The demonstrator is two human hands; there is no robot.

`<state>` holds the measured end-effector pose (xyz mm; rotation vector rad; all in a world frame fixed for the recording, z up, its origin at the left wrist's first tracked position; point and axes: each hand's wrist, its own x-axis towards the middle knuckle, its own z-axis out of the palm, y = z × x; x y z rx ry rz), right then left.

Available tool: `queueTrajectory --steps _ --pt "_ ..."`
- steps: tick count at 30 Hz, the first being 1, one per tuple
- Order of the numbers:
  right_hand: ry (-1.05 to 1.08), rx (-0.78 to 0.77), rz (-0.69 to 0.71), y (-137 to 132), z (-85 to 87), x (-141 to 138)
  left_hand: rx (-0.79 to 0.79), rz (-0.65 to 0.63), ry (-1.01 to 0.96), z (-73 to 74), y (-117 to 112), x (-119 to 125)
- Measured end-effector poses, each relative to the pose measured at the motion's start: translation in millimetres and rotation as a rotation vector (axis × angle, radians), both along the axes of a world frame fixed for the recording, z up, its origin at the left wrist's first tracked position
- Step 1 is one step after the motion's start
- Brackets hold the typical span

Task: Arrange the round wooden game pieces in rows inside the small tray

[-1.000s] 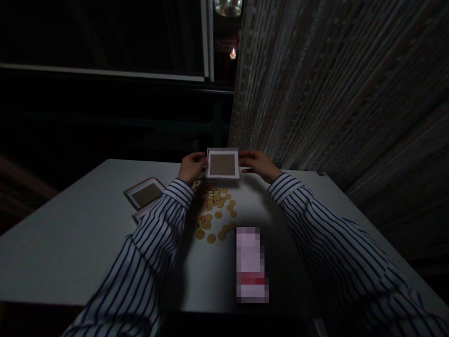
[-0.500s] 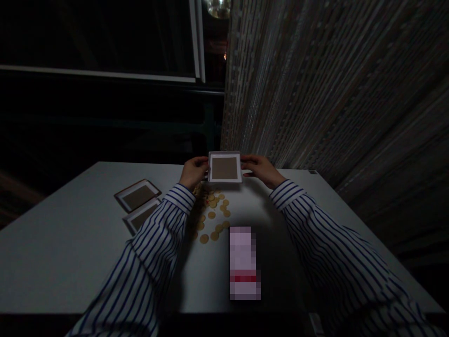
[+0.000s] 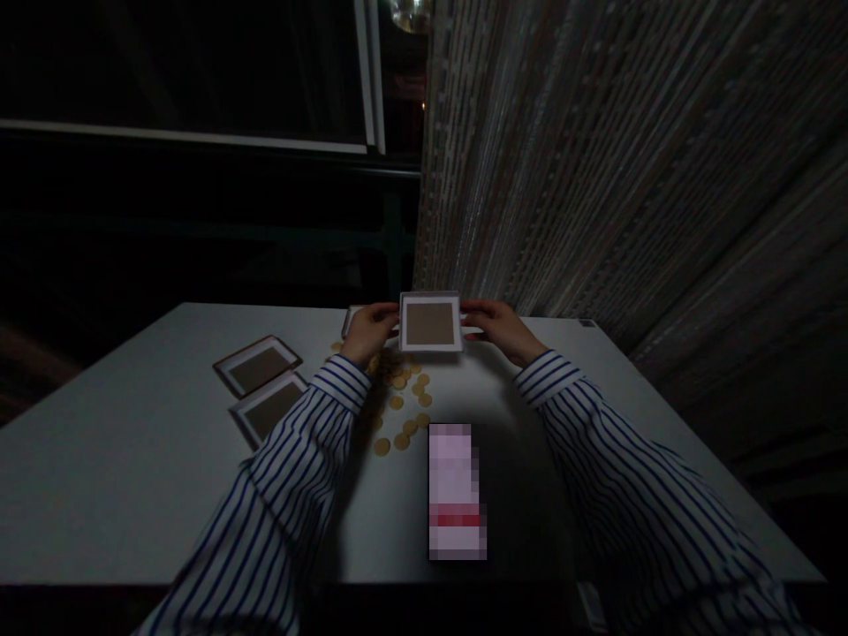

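The room is dim. A pale, flat-topped rectangular table (image 3: 132,459) fills the lower half of the view, its far edge running toward a dark window with a light-coloured frame bar (image 3: 199,140) on the left. To the right, a tall wall of thin, ribbed grey-brown strips (image 3: 629,177) rises close behind the table's far right corner and leans across the upper right of the view.

Near the far edge, about mid-width, both hands hold a square white-framed brown panel (image 3: 430,323) just above the table, tilted up toward the camera. The left hand (image 3: 371,329) has its fingers curled closed on the panel's left edge; the right hand (image 3: 496,325) grips the right edge the same way, fingers narrow and pressed to the rim. Both arms wear blue-and-white striped sleeves (image 3: 284,495).

Just below the panel, a scatter of small round golden discs (image 3: 401,406) lies on the tabletop, trailing toward the camera beside the left sleeve. Well to the left, two more square white-framed brown panels (image 3: 257,364) lie flat and side by side, nearly touching. A corner of another pale piece (image 3: 351,316) shows behind the left hand; what it is cannot be told. Nearer the camera, a blurred pink-and-red upright rectangle (image 3: 457,490) sits on the table between the sleeves.
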<state>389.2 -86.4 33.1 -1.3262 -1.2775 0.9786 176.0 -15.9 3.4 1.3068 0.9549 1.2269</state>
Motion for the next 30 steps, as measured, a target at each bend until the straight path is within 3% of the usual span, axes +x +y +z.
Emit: queueTrajectory --steps 13,23,30 --pt "0.028 -0.044 -0.048 -12.6 -7.4 5.2 -0.065 -0.048 0.002 1.9 -21.6 3.6" --pt "0.06 -0.047 -0.067 -21.2 -20.1 11.6 -0.122 -0.036 -0.035 -13.3 -32.9 13.0" --pt "0.119 -0.064 -0.094 -27.8 -29.8 13.7 -0.078 -0.027 -0.008 -27.4 -40.1 17.1"
